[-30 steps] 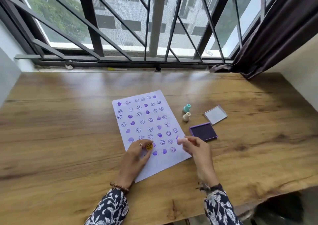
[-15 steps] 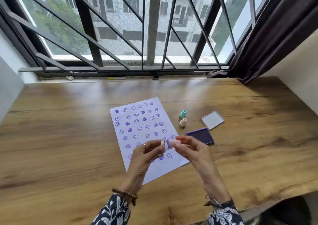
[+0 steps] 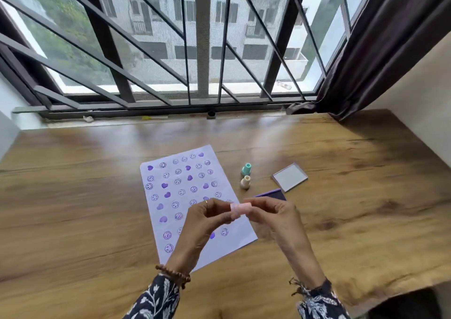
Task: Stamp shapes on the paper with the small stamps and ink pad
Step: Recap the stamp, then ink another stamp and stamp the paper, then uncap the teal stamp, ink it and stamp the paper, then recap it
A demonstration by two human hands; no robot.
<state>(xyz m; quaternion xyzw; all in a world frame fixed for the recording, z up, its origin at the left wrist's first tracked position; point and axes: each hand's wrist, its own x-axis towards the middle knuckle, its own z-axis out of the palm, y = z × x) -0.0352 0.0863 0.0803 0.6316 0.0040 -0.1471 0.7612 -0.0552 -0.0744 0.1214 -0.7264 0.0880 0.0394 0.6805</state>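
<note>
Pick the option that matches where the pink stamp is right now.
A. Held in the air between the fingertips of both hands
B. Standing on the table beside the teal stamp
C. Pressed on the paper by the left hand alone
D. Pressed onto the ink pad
A. The pink stamp lies sideways, pinched between the left hand and the right hand, raised above the paper and clear of the ink pad.

Wooden table (image 3: 73, 209), paper (image 3: 185, 196), two stamps (image 3: 245, 176), ink pad (image 3: 273, 194), lid (image 3: 290, 176)
</note>
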